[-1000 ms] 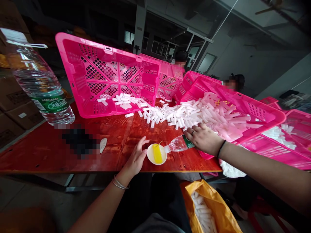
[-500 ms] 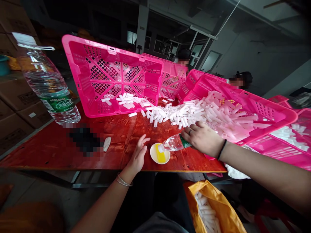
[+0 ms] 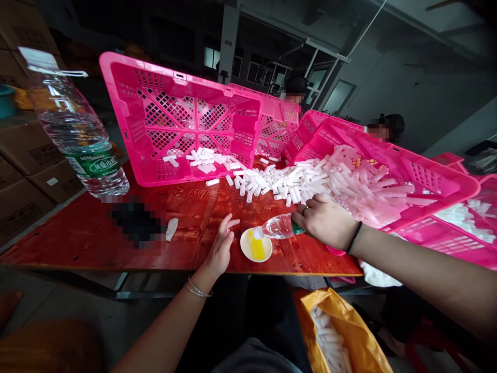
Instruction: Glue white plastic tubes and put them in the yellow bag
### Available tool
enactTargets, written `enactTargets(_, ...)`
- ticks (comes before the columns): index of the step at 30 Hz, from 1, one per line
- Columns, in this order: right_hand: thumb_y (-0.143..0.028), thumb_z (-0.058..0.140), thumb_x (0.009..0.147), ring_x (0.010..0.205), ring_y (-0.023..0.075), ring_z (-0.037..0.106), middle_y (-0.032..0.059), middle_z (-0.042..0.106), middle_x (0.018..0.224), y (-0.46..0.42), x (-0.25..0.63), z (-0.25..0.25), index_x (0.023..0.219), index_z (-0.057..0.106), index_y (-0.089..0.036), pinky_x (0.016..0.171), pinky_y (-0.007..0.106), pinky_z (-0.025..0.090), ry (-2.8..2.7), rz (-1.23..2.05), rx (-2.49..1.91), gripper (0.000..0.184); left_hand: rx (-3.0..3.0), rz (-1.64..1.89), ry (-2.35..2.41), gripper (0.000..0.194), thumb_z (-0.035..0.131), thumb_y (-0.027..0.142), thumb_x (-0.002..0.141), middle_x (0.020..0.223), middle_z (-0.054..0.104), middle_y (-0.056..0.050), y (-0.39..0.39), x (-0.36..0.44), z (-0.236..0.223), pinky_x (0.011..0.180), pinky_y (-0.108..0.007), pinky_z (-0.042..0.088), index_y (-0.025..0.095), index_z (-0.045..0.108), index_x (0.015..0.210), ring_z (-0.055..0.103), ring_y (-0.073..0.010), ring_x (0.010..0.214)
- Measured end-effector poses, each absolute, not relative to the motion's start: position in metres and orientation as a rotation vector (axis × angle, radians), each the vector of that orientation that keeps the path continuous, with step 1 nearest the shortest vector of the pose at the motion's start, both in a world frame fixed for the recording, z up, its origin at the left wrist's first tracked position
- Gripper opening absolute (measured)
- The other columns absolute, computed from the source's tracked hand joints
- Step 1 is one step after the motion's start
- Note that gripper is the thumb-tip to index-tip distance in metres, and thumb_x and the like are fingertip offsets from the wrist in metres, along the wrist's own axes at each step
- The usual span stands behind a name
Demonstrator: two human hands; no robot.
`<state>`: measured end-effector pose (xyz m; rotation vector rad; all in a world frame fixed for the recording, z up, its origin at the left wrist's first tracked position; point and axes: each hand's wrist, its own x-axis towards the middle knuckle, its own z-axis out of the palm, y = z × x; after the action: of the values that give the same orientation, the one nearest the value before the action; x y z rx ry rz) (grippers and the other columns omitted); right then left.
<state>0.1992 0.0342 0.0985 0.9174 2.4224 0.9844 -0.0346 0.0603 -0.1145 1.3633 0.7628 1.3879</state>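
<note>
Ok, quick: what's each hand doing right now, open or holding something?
Left hand: open, nothing visibly held, beside the white dish.
Right hand: closed around a clear bottle, its neck over the dish.

The right hand [image 3: 325, 221] holds a small bottle [image 3: 277, 228], tilted nearly flat, with its neck over a yellow piece [image 3: 257, 250] in a white dish [image 3: 268, 247]. The left hand [image 3: 220, 249], loosely spread, is just beside this dish. Beyond both hands, many white tubes [image 3: 289, 180] lie on the desk [image 3: 200, 217]. To their far left stands a large bottle [image 3: 77, 129].
</note>
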Motion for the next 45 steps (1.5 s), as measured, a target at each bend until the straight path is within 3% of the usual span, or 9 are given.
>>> enactTargets(9,-0.012,0.055,0.085,0.062,0.0206,0.058,0.0037,0.063,0.063,0.033,0.201,0.102,0.078,0.06,-0.016,0.064,0.035,0.021,2.405,0.973,0.938,0.009,1.363,1.375,0.772,0.053,0.037,0.046,0.094,0.133,0.052,-0.011,0.06,-0.035,-0.112,0.112,-0.046,0.022,0.021,0.031,0.14,0.042,-0.0244,0.129)
enactTargets(14,-0.012,0.054,0.082,0.065,0.0219,0.058,0.008,0.064,0.074,0.03,0.201,0.098,0.084,0.06,-0.014,0.065,0.035,0.022,2.373,0.968,0.988,0.007,1.354,1.344,0.812,0.056,0.036,0.047,0.092,0.133,0.051,-0.012,0.059,-0.035,-0.109,0.113,-0.047,0.021,0.019,0.031,0.14,0.041,-0.0251,0.129)
enactTargets(20,-0.034,0.068,0.07,0.076,0.0286,0.061,0.0135,0.065,0.086,0.024,0.205,0.089,0.1,0.058,-0.009,0.068,0.035,0.031,2.321,0.687,1.217,0.04,1.361,1.341,0.802,0.054,0.037,0.046,0.093,0.133,0.051,-0.011,0.058,-0.036,-0.109,0.112,-0.046,0.023,0.02,0.031,0.14,0.042,-0.0249,0.129)
enactTargets(25,-0.033,0.065,0.07,0.076,0.0296,0.063,0.0138,0.066,0.082,0.015,0.205,0.085,0.095,0.058,-0.01,0.068,0.036,0.038,2.313,0.35,1.401,0.035,1.371,1.351,0.796,0.053,0.037,0.045,0.093,0.133,0.052,-0.011,0.057,-0.035,-0.109,0.112,-0.047,0.021,0.02,0.032,0.14,0.042,-0.0249,0.127)
enactTargets(28,-0.029,0.065,0.068,0.073,0.0254,0.063,0.0085,0.065,0.078,0.008,0.208,0.078,0.092,0.056,-0.014,0.062,0.031,0.039,2.35,-0.033,1.586,0.03,1.379,1.341,0.799,0.053,0.037,0.046,0.094,0.133,0.051,-0.011,0.057,-0.035,-0.11,0.112,-0.047,0.019,0.02,0.03,0.14,0.041,-0.0251,0.128)
enactTargets(33,-0.027,0.069,0.067,0.064,0.0159,0.059,-0.0026,0.061,0.073,0.003,0.226,0.049,0.094,0.05,-0.019,0.053,0.024,0.04,2.254,-1.024,1.855,0.035,1.367,1.345,0.792,0.053,0.037,0.046,0.094,0.134,0.05,-0.011,0.056,-0.035,-0.112,0.112,-0.047,0.021,0.021,0.03,0.14,0.041,-0.0259,0.129)
enactTargets(38,-0.033,0.075,0.067,0.084,0.0173,0.061,0.0008,0.064,0.093,-0.002,0.241,0.01,0.108,0.055,-0.019,0.072,0.027,0.047,2.027,-2.109,1.792,0.047,1.357,1.336,0.802,0.054,0.037,0.047,0.094,0.134,0.05,-0.012,0.056,-0.036,-0.114,0.112,-0.046,0.021,0.021,0.03,0.141,0.042,-0.0257,0.128)
enactTargets(41,-0.037,0.076,0.065,0.078,0.0163,0.063,0.0033,0.066,0.095,-0.013,0.24,-0.018,0.116,0.055,-0.019,0.068,0.027,0.048,1.713,-2.688,1.678,0.058,1.348,1.319,0.807,0.057,0.038,0.05,0.093,0.135,0.05,-0.012,0.056,-0.037,-0.115,0.112,-0.046,0.022,0.021,0.03,0.141,0.042,-0.0261,0.127)
enactTargets(45,-0.052,0.074,0.06,0.069,0.0193,0.067,0.0085,0.069,0.09,-0.035,0.226,-0.074,0.102,0.062,-0.016,0.06,0.029,0.049,1.42,-3.152,1.457,0.057,1.355,1.308,0.802,0.055,0.037,0.05,0.093,0.136,0.048,-0.011,0.054,-0.038,-0.115,0.113,-0.045,0.021,0.021,0.029,0.141,0.04,-0.0251,0.129)
